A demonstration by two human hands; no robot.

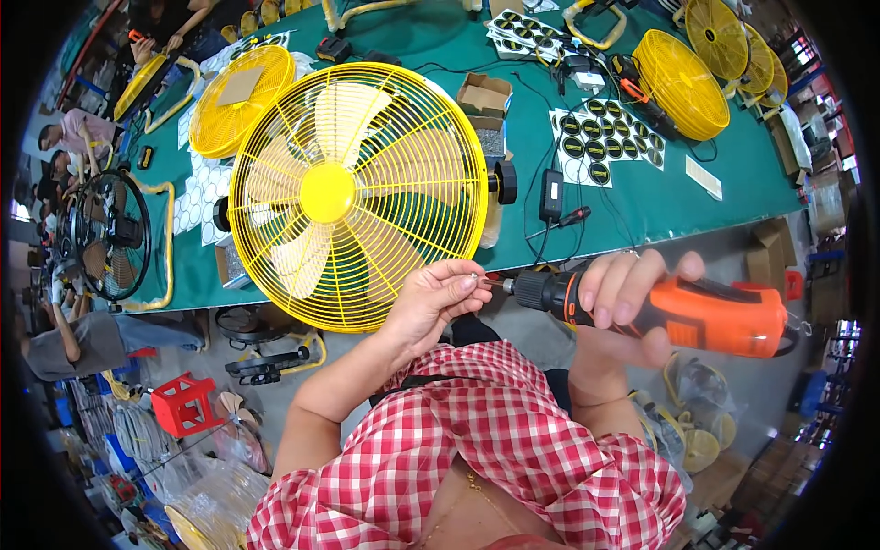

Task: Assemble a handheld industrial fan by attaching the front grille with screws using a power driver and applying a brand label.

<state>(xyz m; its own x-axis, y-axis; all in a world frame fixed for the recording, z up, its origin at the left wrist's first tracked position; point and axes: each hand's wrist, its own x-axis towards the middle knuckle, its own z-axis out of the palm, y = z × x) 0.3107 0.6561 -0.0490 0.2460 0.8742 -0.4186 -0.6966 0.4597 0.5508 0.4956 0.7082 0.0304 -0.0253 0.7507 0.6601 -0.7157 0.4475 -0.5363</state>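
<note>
- Head view: your right grip [625,291] holds the drill [715,318], nearer you and right of the fan [344,194] on the desk [733,206].
- Left grip [446,293] pinches a small piece [475,276] by the bit [495,283].
- Fan's guard [321,198] looks fitted; fastening seems left.

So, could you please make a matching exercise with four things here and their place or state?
1. orange-and-black power screwdriver
2. large yellow wire-caged fan
3. red plastic stool
4. white sheets with round black stickers

A. flat on the green table
B. in the right hand
C. black knob at each side
D. lower left of the picture

Pairs: 1-B; 2-C; 3-D; 4-A
</note>
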